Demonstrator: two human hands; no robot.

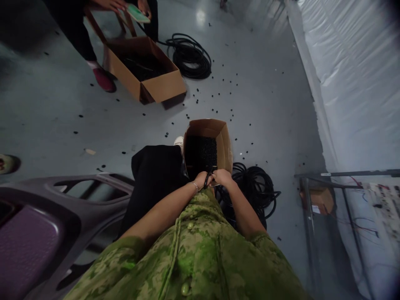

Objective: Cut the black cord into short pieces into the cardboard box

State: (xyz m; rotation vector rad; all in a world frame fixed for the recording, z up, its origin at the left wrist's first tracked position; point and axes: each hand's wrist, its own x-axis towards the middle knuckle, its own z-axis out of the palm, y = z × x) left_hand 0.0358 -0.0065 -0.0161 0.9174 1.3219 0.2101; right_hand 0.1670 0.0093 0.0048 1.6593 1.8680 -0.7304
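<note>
A length of black cable (206, 180) is gripped in the left hand (201, 179), whose fingers are curled closed around it. The right hand (222, 177) is brought up against the left fingertips, its own fingers bent inward and drawn together — whether the cable is also pinched there cannot be told, as the contact is small and dark. A thin bracelet (196, 186) is worn on the left wrist.

Just ahead of both hands, an open cardboard box (224, 143) is seen, with small black pieces (208, 151) heaped inside. To the right of the right hand, a tangled coil of black tubing (258, 187) is laid on the floor (275, 125). Well ahead and to the left of the hands, a larger open box (164, 86) is placed with dark contents, and a second coil (192, 58) is set beside it. Near that box, a flat green object (138, 13) is held by another person. More black bits (213, 96) are scattered ahead of the hands. Well to the left of the left hand, a chair with a purple seat (29, 250) is partly shown.
</note>
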